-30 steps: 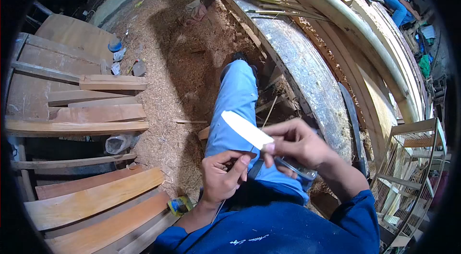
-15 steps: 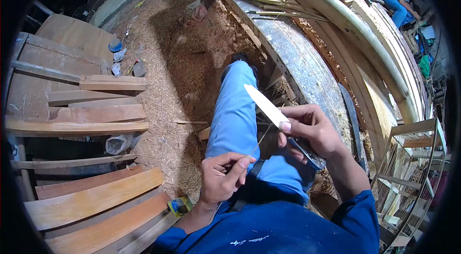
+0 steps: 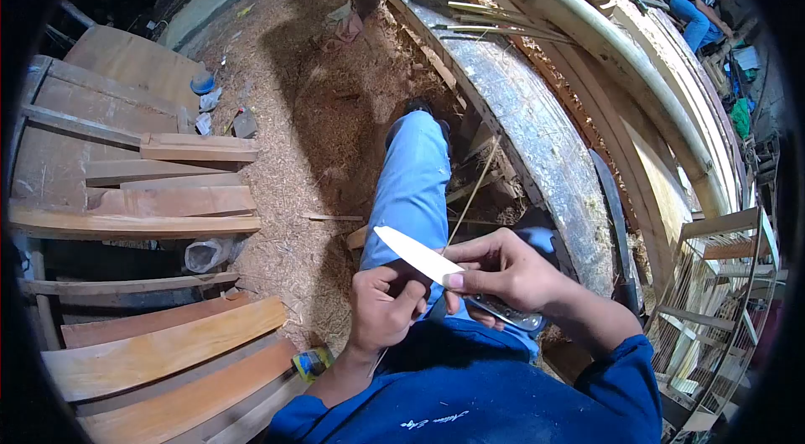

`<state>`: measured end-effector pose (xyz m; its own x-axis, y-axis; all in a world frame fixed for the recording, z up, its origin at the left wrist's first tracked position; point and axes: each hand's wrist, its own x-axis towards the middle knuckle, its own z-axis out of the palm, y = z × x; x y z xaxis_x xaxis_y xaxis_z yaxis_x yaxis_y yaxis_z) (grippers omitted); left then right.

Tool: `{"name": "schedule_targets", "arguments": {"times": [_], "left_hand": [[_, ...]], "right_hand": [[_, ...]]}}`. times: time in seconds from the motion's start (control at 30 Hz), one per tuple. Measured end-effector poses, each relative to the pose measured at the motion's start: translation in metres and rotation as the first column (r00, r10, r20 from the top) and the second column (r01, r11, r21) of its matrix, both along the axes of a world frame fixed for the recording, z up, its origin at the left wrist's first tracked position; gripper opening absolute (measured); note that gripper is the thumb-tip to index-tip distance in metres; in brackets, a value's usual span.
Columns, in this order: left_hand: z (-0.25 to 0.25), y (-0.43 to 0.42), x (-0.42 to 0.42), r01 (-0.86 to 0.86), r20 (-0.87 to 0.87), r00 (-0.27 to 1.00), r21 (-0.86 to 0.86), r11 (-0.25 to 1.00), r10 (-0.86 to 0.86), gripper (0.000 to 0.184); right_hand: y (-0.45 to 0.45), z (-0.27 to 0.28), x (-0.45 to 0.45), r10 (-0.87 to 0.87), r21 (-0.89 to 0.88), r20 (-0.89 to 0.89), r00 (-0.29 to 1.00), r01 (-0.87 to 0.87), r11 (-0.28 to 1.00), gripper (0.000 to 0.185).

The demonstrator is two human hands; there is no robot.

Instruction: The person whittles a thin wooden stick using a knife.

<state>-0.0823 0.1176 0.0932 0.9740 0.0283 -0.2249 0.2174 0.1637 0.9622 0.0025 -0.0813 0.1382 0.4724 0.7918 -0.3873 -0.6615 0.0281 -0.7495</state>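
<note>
My right hand point(image 3: 513, 275) is closed round the handle of a knife point(image 3: 411, 254), thumb by the base of its pale blade. The blade points up and left, its tip just above my left hand point(image 3: 381, 306). That hand is pinched on a thin wooden strip point(image 3: 476, 192), which slants up from the blade toward the bench. The blade hides where strip and fingers meet. Both hands are close together over my lap, in front of my blue trouser leg point(image 3: 411, 184).
A worn bench point(image 3: 520, 100) on my right carries thin sticks point(image 3: 503, 23). Beyond it lie a thick bamboo pole point(image 3: 587, 20) and planks. Cut boards point(image 3: 168, 339) are stacked at left. Shavings cover the floor point(image 3: 277, 226). Another person point(image 3: 696, 8) sits far right; a wire-strung frame point(image 3: 713, 318) stands near.
My right hand and the knife have moved down and left, bringing the blade close to my left hand. The long part of the strip now shows above the blade.
</note>
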Motion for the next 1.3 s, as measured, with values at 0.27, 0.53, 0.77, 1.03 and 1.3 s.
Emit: {"name": "schedule_targets", "arguments": {"times": [0.27, 0.53, 0.77, 1.03, 1.3], "left_hand": [[0.013, -0.002, 0.002, 0.048, -0.009, 0.999, 0.005, 0.999, -0.048, 0.019], [0.015, -0.001, 0.000, 0.058, -0.045, 0.997, -0.004, 0.998, -0.058, 0.020], [0.016, -0.001, 0.003, 0.077, -0.039, 0.996, -0.011, 0.997, -0.078, 0.021], [0.014, -0.002, 0.000, 0.036, -0.058, 0.998, 0.045, 0.998, -0.033, 0.020], [0.012, 0.003, -0.003, 0.022, -0.013, 1.000, 0.002, 1.000, -0.022, 0.020]], "right_hand": [[-0.013, 0.002, 0.015, -0.130, -0.059, 0.091, 0.987, 0.135, 0.989, 0.029], [-0.019, 0.009, 0.018, -0.169, -0.027, 0.084, 0.982, 0.172, 0.985, 0.033], [-0.015, 0.003, 0.016, -0.132, -0.066, 0.064, 0.989, 0.136, 0.989, 0.028], [-0.010, -0.002, 0.007, 0.001, 0.014, -0.028, 1.000, 0.000, 1.000, 0.038], [-0.030, 0.004, 0.026, -0.238, 0.124, 0.039, 0.970, 0.232, 0.965, 0.033]]}}
